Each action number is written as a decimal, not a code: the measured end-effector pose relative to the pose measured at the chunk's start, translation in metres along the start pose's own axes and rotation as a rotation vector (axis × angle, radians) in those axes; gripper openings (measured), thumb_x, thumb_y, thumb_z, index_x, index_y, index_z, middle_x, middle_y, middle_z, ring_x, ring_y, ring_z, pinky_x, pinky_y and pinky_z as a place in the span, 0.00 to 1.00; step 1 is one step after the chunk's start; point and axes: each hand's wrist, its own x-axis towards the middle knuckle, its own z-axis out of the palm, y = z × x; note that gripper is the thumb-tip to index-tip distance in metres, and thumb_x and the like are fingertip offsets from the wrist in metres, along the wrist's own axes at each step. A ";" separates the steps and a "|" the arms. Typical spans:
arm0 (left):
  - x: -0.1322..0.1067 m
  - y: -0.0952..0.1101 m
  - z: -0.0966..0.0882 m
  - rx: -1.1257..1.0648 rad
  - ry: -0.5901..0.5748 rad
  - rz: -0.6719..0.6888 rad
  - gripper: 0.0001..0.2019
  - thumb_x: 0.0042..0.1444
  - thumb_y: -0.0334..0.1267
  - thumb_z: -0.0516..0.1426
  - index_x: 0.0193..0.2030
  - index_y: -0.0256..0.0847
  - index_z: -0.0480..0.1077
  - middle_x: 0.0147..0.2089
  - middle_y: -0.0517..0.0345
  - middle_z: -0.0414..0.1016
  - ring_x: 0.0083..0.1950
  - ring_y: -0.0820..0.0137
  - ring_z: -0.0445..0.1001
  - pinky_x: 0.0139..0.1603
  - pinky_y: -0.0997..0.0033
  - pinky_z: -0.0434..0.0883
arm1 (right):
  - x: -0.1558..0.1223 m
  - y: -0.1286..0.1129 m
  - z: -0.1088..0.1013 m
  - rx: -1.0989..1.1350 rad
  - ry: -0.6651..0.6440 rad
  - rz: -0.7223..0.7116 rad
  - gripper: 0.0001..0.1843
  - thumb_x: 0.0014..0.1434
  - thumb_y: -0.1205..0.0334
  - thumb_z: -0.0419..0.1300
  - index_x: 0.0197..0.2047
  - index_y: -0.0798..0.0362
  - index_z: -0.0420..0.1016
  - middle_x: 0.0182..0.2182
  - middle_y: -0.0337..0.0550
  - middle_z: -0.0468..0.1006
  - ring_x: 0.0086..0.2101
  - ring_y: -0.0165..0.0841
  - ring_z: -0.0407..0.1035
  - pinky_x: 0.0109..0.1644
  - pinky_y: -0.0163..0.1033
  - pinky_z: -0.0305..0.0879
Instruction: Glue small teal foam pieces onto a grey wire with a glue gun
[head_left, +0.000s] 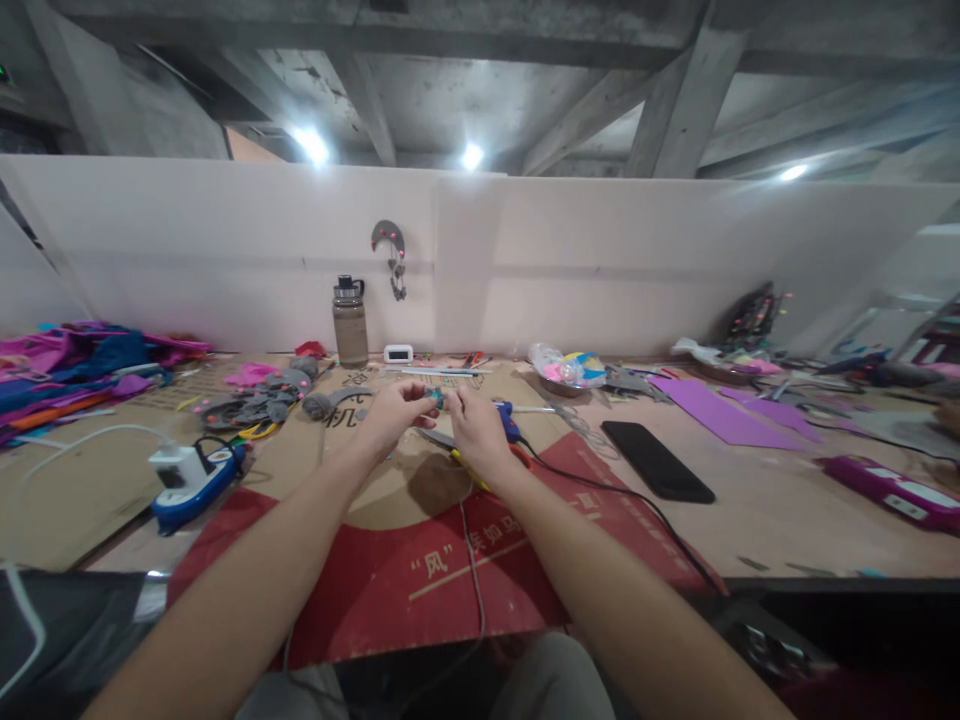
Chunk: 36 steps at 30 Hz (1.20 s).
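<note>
My left hand (396, 412) and my right hand (478, 432) meet over the cardboard sheet (405, 490). Between their fingertips is a small teal piece (436, 398), too small to make out. Both hands are closed in a pinch, and the piece touches the left fingers; how far the right ones grip it is unclear. Under my right hand lie scissors (439, 437) with yellow on the handle, partly hidden. Just beyond that hand is a blue glue gun (510, 422), its cord running to the right.
Left of the hands are grey felt pieces (274, 395) and a blue power strip (196, 492) with a white plug. A water bottle (350, 325) stands at the back. To the right lie a black phone (657, 460), purple sheets (727, 412) and a bowl (564, 384) with bagged material.
</note>
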 end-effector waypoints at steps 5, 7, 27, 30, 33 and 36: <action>0.001 -0.002 -0.001 -0.018 -0.020 -0.002 0.15 0.39 0.42 0.64 0.31 0.34 0.69 0.28 0.59 0.69 0.28 0.74 0.70 0.30 0.71 0.71 | 0.001 0.000 -0.001 -0.007 -0.002 0.000 0.16 0.62 0.58 0.44 0.27 0.52 0.66 0.26 0.41 0.72 0.28 0.30 0.63 0.32 0.34 0.51; 0.000 -0.002 -0.001 -0.019 -0.024 0.000 0.15 0.39 0.42 0.64 0.31 0.34 0.69 0.29 0.58 0.70 0.28 0.74 0.70 0.30 0.71 0.71 | 0.001 0.000 -0.001 -0.008 0.000 -0.001 0.17 0.62 0.57 0.44 0.27 0.52 0.66 0.26 0.42 0.73 0.28 0.30 0.63 0.32 0.35 0.51; -0.001 0.001 0.003 -0.030 -0.107 -0.050 0.14 0.40 0.41 0.64 0.32 0.33 0.72 0.28 0.57 0.71 0.26 0.77 0.69 0.30 0.72 0.69 | 0.002 0.005 -0.002 0.037 0.033 0.003 0.21 0.62 0.53 0.43 0.24 0.52 0.67 0.23 0.40 0.73 0.25 0.30 0.64 0.30 0.34 0.52; -0.002 0.002 0.004 -0.036 -0.091 -0.053 0.14 0.40 0.40 0.64 0.31 0.33 0.72 0.26 0.59 0.70 0.25 0.77 0.68 0.30 0.73 0.69 | 0.002 0.004 -0.002 0.052 0.030 -0.009 0.20 0.62 0.54 0.44 0.24 0.52 0.67 0.22 0.40 0.73 0.24 0.30 0.63 0.29 0.34 0.52; -0.002 0.002 0.004 -0.037 -0.082 -0.054 0.13 0.40 0.40 0.64 0.30 0.33 0.71 0.26 0.59 0.70 0.24 0.78 0.68 0.29 0.73 0.69 | 0.001 0.003 -0.002 0.057 0.040 -0.025 0.20 0.61 0.55 0.44 0.23 0.51 0.67 0.22 0.40 0.73 0.24 0.30 0.63 0.29 0.35 0.52; -0.002 0.002 0.004 -0.035 -0.078 -0.059 0.13 0.40 0.40 0.64 0.29 0.33 0.71 0.26 0.59 0.70 0.24 0.78 0.68 0.29 0.74 0.69 | 0.001 0.003 -0.002 0.052 0.040 -0.040 0.20 0.62 0.55 0.44 0.24 0.51 0.67 0.22 0.40 0.72 0.24 0.30 0.63 0.29 0.35 0.52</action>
